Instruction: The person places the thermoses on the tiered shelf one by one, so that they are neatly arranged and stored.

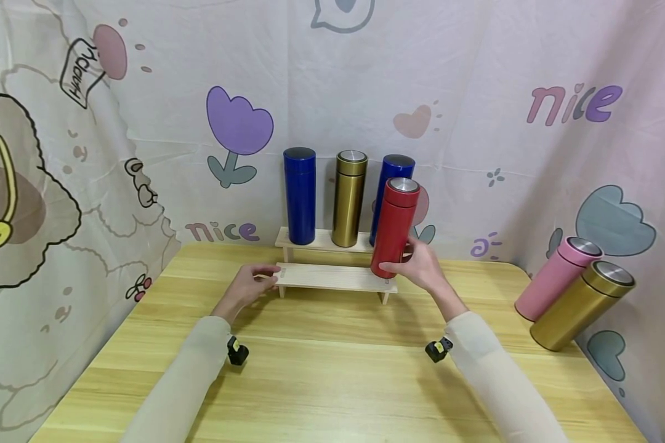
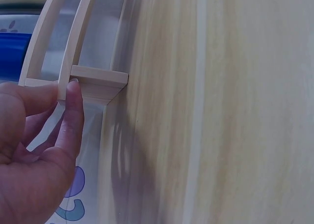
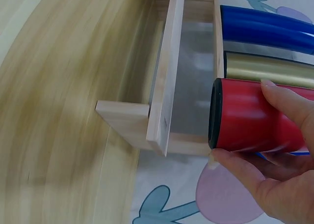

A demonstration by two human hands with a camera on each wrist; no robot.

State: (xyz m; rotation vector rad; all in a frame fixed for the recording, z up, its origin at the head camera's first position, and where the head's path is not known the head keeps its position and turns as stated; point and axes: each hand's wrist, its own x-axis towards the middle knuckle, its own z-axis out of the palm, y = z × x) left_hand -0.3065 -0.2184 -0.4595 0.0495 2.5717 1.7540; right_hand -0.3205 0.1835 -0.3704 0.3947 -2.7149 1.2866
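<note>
My right hand grips a red thermos bottle with a silver lid top near its base. In the right wrist view a gap shows between the bottle's black base and the lower board of a two-step wooden rack, near that board's right end. At the opposite end, my left hand pinches the lower board between thumb and fingers. Along the rack's upper step stand a blue bottle, a gold bottle and a second blue bottle, partly hidden behind the red one.
A pink bottle and another gold bottle stand at the table's right edge. The wooden table extends in front of the rack. A patterned cloth hangs behind it and along the sides.
</note>
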